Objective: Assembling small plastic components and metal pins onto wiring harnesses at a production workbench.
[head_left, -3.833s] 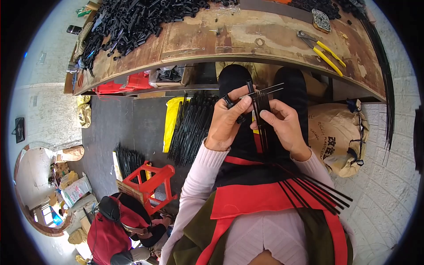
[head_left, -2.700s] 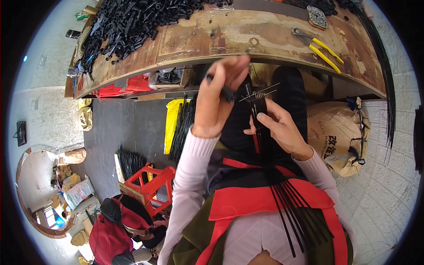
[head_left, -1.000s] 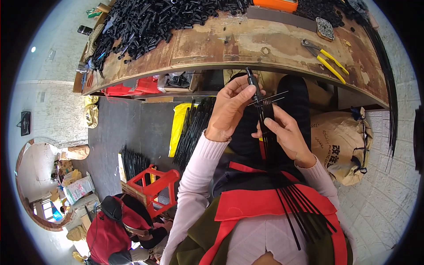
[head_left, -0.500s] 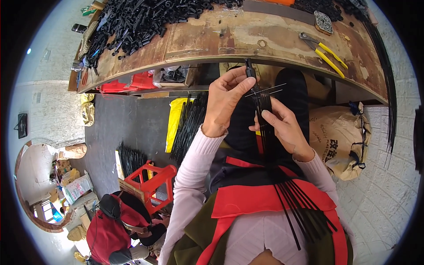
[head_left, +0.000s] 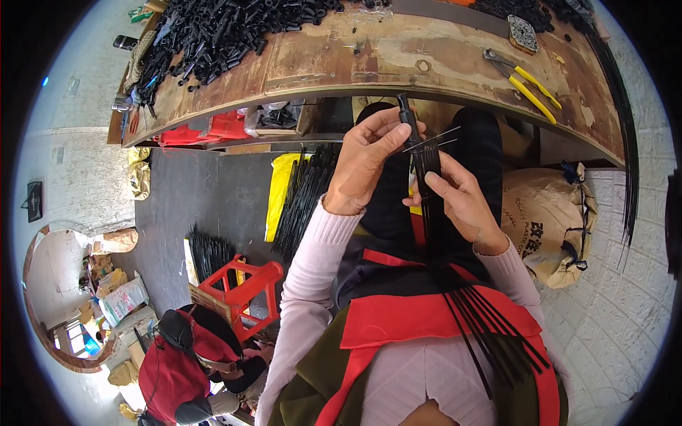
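Observation:
Just below the bench edge, my left hand (head_left: 371, 157) pinches a black tubular plastic piece (head_left: 406, 112) between thumb and fingers, its narrow end pointing up. My right hand (head_left: 457, 197) is closed round a bundle of thin black rods (head_left: 427, 170), thumb on top. The tube sits at the upper end of the bundle; whether a rod is inside it I cannot tell. A couple of thin rod tips stick out sideways to the right, above my right hand. The rods' long ends trail down over my red and dark apron (head_left: 405, 319).
The wooden bench (head_left: 341, 64) bears a heap of black plastic parts (head_left: 206, 42), yellow-handled pliers (head_left: 526, 85) and a small tin (head_left: 522, 34). More black rods (head_left: 305, 199) lie left, near a red plastic stool (head_left: 241, 291). A person (head_left: 188, 362) works lower left. A sack (head_left: 543, 220) stands right.
Both hands and the bundle have shifted slightly right. The protruding rod tips have changed angle and now cross each other more. Both hands keep their hold.

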Motion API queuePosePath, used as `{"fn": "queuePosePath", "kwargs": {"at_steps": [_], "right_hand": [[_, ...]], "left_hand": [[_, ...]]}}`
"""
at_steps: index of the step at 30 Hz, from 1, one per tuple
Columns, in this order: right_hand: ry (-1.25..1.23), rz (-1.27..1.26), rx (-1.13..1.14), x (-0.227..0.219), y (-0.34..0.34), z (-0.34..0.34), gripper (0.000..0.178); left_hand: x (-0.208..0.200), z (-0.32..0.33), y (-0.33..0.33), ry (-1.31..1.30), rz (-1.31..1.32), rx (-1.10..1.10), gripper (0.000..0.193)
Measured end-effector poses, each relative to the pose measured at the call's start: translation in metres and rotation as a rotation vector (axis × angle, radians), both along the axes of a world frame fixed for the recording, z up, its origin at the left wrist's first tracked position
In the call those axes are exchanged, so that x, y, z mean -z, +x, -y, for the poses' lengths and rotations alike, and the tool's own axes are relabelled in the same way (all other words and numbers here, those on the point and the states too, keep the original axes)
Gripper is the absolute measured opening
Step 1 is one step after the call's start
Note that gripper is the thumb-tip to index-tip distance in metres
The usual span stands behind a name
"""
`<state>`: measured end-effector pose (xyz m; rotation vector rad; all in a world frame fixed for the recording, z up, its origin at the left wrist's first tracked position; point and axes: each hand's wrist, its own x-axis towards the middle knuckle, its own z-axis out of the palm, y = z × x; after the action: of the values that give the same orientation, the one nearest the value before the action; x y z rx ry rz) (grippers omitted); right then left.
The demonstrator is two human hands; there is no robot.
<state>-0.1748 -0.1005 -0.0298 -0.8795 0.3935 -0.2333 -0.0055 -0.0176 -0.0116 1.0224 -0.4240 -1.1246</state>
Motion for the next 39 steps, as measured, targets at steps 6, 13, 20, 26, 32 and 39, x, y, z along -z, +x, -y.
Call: {"fn": "queuePosePath", "kwargs": {"at_steps": [6, 13, 20, 26, 32, 39], "right_hand": [[0.015, 0.018, -0.007, 0.000, 0.001, 0.002, 0.035], [-0.017, 0.026, -0.007, 0.003, 0.002, 0.002, 0.037], [0.007, 0.049, -0.026, 0.000, 0.001, 0.001, 0.038], [-0.001, 0.051, -0.028, 0.002, 0.003, 0.000, 0.038], [-0.018, 0.020, 0.004, 0.000, 0.004, -0.004, 0.037], [0.010, 0.080, -0.094, -0.001, 0.004, 0.003, 0.025]], "left_hand": [[-0.011, -0.002, -0.010, 0.089, 0.072, -0.130, 0.039], [-0.006, -0.016, -0.022, -0.038, 0.121, -0.189, 0.022], [0.015, -0.020, -0.007, -0.072, 0.119, -0.092, 0.016], [0.013, -0.017, -0.011, -0.098, -0.037, -0.121, 0.035], [0.004, -0.014, -0.009, -0.035, 0.052, -0.142, 0.058], [0.014, -0.013, 0.007, -0.195, -0.200, 0.096, 0.059]]}}
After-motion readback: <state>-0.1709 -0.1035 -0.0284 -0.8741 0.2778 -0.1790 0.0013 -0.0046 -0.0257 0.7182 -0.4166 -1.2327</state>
